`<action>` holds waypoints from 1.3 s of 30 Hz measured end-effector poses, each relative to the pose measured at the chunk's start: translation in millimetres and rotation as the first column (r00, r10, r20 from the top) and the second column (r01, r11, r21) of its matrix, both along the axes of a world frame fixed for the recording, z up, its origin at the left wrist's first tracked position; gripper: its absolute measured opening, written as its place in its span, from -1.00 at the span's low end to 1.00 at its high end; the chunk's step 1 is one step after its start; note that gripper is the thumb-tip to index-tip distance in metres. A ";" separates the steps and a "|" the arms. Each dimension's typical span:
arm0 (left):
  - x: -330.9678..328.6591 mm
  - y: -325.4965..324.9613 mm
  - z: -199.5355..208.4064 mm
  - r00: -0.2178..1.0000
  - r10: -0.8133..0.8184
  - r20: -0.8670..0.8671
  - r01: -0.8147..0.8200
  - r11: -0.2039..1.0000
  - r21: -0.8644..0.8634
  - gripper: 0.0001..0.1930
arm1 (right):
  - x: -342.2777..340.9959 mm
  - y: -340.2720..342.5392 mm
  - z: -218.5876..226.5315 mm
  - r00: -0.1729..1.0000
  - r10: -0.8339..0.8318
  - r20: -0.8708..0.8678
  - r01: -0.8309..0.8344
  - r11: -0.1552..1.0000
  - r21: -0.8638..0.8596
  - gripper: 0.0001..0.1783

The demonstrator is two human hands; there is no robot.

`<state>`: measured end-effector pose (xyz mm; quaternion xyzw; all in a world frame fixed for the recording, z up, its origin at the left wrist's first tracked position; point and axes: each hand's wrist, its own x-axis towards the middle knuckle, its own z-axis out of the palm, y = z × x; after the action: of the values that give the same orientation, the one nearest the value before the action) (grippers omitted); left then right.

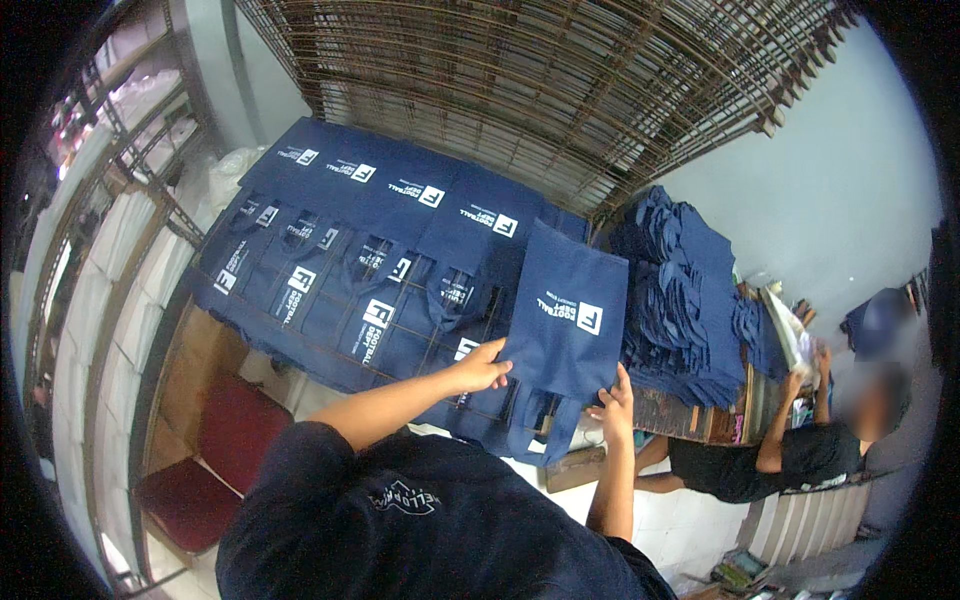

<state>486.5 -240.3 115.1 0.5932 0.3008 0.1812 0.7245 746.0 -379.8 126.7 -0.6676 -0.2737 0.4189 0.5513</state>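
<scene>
Left hand (486, 368): closed on the left edge of the navy bag, toward its handle end.
Right hand (615, 402): gripping the opposite edge near the corner, thumb upward; how firmly cannot be told.
Navy bag (568, 275): stretched between both hands, white print uppermost, handles (566, 425) pointing toward the person; whether its far end touches the bags beneath cannot be told.
Good handling: both sides are best held level and lightly taut, the panel smooth, fingertips clear of the print (fresh ink, if it is fresh, could smear) and the handles free of neighbouring loops.
Spread bags (375, 185): overlapping navy rows beyond the left hand, prints showing.
Stacked bags (680, 295): a bunched navy heap, right of the held one.
Co-worker (770, 460): farther right, hands at a pale packet (795, 335).
Wire racks (480, 75): behind the rows.
</scene>
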 end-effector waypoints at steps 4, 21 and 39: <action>21.0 40.8 16.4 0.996 0.086 -0.031 -0.084 0.993 0.078 -0.55 | 10.1 48.7 -10.3 0.996 -0.060 -0.070 0.066 0.994 0.091 -0.28; -249.0 -137.1 -112.8 0.361 0.747 -0.558 -0.754 0.586 0.297 -0.11 | 85.2 187.2 -120.4 0.990 -0.093 -0.102 0.075 0.983 -0.169 -0.26; -307.7 -224.5 -183.3 0.272 0.542 -0.795 -0.771 0.617 0.157 -0.12 | 94.2 202.7 -110.4 0.998 -0.027 -0.063 0.014 0.981 -0.192 -0.25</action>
<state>178.8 -464.9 -68.1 0.3251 0.8236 0.1469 0.4410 840.2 -177.1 16.3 -0.7062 -0.2071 0.4592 0.4976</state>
